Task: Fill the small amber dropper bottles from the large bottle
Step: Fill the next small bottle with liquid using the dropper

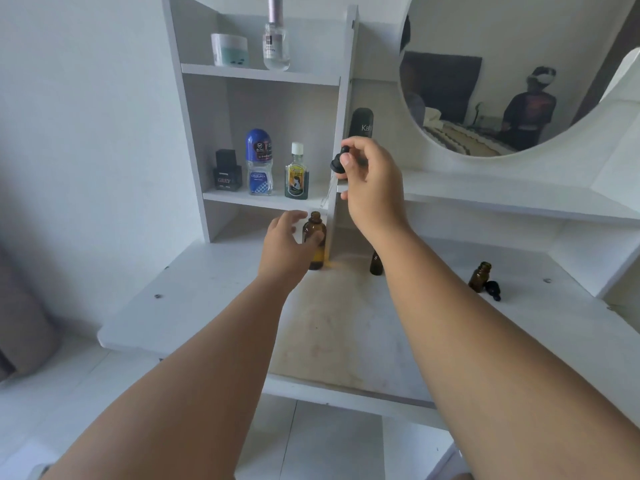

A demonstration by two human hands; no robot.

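The large amber bottle (314, 233) stands uncapped on the white dressing table (214, 282), below the shelf unit. My left hand (284, 244) wraps around its left side and holds it. My right hand (372, 178) is raised above and to the right, pinching a black-capped dropper (337, 162) whose glass tube hangs down over the shelf edge. One small amber bottle (376, 263) stands behind my right forearm, partly hidden. Another small amber bottle (479, 277) stands open at the right, with a black dropper cap (493, 289) lying beside it.
A white shelf unit (263, 77) at the back holds a jar, a clear spray bottle, a black box, a blue roll-on and a green-labelled bottle. A black tube (362, 123) stands behind my right hand. A round mirror (502, 64) hangs at the upper right.
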